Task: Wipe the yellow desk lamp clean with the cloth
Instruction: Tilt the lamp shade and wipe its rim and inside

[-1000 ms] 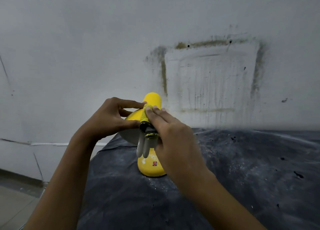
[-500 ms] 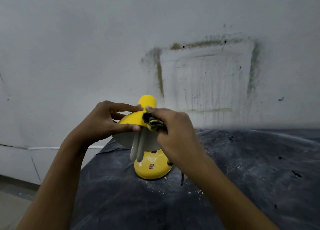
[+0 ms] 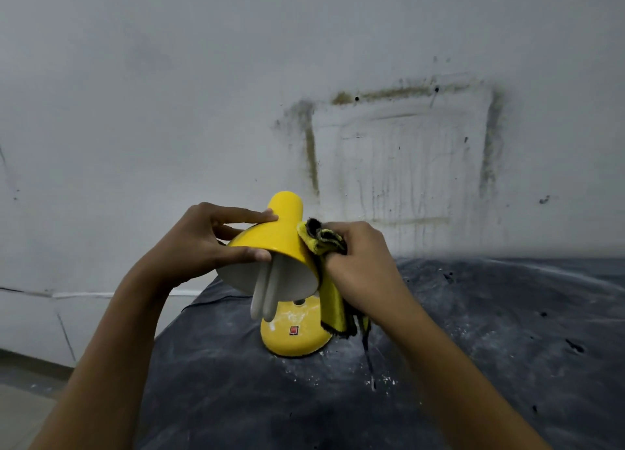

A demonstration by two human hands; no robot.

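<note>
Right now you are mid-wipe on the cone shade of the glossy yellow desk lamp [image 3: 280,246].

Your left hand [image 3: 199,243] grips the shade, fingers over the top and thumb on the near rim, tipping its white inside and the pale tube bulb [image 3: 267,294] toward you. The lamp's round yellow base [image 3: 294,338] stands on the dark, dust-flecked bench [image 3: 473,348], close to the stained grey wall [image 3: 169,94]. Your right hand [image 3: 365,263] is curled round a bunched yellow-and-black cloth [image 3: 321,238] and presses it to the shade's right flank, a loose tail hanging down beside the base. I judge the shade's outside to be the step in hand, and the speckled base looks unwiped. Next, sweep the cloth round the cone, moving your left hold to bare the covered side, then work down while steadying the lamp against tipping.
</note>
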